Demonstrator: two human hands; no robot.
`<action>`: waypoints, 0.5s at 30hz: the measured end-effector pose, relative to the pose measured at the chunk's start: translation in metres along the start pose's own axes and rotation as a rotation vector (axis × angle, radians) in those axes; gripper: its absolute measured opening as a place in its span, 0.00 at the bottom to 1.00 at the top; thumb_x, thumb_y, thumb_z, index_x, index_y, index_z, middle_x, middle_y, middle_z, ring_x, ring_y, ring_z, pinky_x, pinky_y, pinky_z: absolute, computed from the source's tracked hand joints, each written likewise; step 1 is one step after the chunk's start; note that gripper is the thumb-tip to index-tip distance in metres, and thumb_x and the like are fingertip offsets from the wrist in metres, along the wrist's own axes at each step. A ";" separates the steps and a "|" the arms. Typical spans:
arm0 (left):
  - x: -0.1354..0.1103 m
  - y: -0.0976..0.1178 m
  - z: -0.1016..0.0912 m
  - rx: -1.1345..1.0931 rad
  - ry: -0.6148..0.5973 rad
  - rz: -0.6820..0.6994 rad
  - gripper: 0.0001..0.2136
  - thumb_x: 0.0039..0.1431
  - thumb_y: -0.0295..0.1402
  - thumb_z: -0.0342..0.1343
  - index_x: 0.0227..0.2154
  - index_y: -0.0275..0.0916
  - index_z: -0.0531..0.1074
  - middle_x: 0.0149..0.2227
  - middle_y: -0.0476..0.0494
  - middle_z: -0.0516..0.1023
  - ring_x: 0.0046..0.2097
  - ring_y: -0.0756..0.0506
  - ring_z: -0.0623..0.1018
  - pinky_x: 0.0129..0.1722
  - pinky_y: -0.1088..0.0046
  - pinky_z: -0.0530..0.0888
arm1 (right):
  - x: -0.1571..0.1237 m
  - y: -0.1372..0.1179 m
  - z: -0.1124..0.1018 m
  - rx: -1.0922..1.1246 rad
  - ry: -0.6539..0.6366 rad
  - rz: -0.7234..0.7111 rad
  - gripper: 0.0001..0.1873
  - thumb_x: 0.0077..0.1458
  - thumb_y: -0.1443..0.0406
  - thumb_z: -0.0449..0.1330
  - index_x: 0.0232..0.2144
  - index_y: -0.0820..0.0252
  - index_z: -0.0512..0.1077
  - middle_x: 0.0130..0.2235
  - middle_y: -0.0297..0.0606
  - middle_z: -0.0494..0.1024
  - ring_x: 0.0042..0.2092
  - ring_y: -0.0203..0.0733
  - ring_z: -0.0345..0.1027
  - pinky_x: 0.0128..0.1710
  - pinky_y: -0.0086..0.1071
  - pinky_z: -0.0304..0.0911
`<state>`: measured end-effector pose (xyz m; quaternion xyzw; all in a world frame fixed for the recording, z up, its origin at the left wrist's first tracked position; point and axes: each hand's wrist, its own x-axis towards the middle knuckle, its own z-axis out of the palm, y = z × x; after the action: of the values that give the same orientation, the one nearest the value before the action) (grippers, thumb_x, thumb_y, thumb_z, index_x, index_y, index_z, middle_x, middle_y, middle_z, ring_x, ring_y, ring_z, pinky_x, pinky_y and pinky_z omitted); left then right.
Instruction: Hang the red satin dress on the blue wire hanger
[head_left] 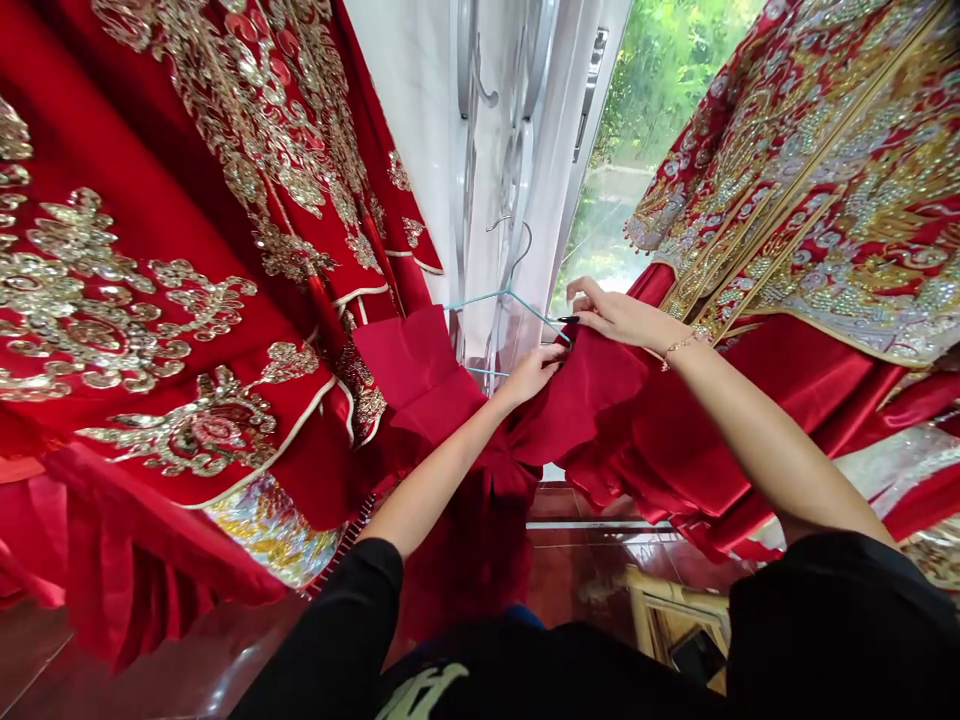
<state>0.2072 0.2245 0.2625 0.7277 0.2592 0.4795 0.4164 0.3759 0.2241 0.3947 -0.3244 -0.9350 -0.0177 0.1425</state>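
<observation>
closely, left hand (pixel 535 374) and right hand (pixel 611 316) pinch smooth red garment (pixel 510 468) around wire hanger (pixel 509 290).

Camera (head-worn) looks forward and down, near red garment (pixel 511 478)

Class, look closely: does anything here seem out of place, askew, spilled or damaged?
Nothing looks plainly spilled or damaged, including the plain red dress on the turquoise hanger. Mildly odd: the dark, phone-like object at lower right on pale wooden furniture, unlike the embroidered garments nearby.
</observation>
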 end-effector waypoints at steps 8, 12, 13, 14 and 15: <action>-0.018 0.029 -0.004 0.085 0.097 -0.069 0.19 0.53 0.17 0.49 0.46 0.33 0.76 0.47 0.34 0.80 0.48 0.40 0.80 0.54 0.57 0.74 | 0.020 -0.042 0.016 0.120 0.372 -0.039 0.28 0.65 0.55 0.48 0.64 0.54 0.51 0.51 0.47 0.71 0.45 0.47 0.71 0.50 0.46 0.70; -0.102 0.062 -0.001 0.372 0.236 0.106 0.21 0.63 0.25 0.49 0.57 0.47 0.71 0.57 0.36 0.74 0.61 0.39 0.72 0.65 0.54 0.65 | -0.031 -0.054 0.055 0.172 1.214 0.241 0.24 0.65 0.55 0.45 0.61 0.46 0.49 0.59 0.51 0.63 0.54 0.56 0.70 0.50 0.53 0.72; -0.132 0.064 0.000 0.394 0.247 0.124 0.20 0.65 0.27 0.47 0.56 0.51 0.72 0.55 0.38 0.76 0.59 0.40 0.74 0.64 0.55 0.67 | -0.049 -0.057 0.074 0.175 1.336 0.347 0.23 0.64 0.56 0.46 0.60 0.44 0.50 0.58 0.51 0.65 0.54 0.59 0.71 0.47 0.55 0.74; -0.163 0.060 0.000 0.391 0.239 0.126 0.20 0.66 0.28 0.46 0.54 0.53 0.73 0.53 0.40 0.78 0.57 0.42 0.76 0.60 0.58 0.72 | -0.069 -0.060 0.098 0.172 1.402 0.463 0.24 0.63 0.56 0.46 0.60 0.40 0.48 0.57 0.51 0.67 0.51 0.64 0.73 0.43 0.59 0.74; -0.194 0.052 0.000 0.389 0.237 0.091 0.19 0.66 0.28 0.45 0.52 0.55 0.74 0.50 0.42 0.79 0.54 0.42 0.78 0.56 0.59 0.76 | -0.088 -0.065 0.126 0.154 1.389 0.571 0.27 0.61 0.56 0.45 0.61 0.35 0.45 0.56 0.51 0.69 0.47 0.67 0.75 0.38 0.64 0.74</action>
<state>0.1275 0.0466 0.2136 0.7435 0.3610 0.5211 0.2131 0.3701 0.1353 0.2535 -0.4573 -0.5085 -0.1152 0.7205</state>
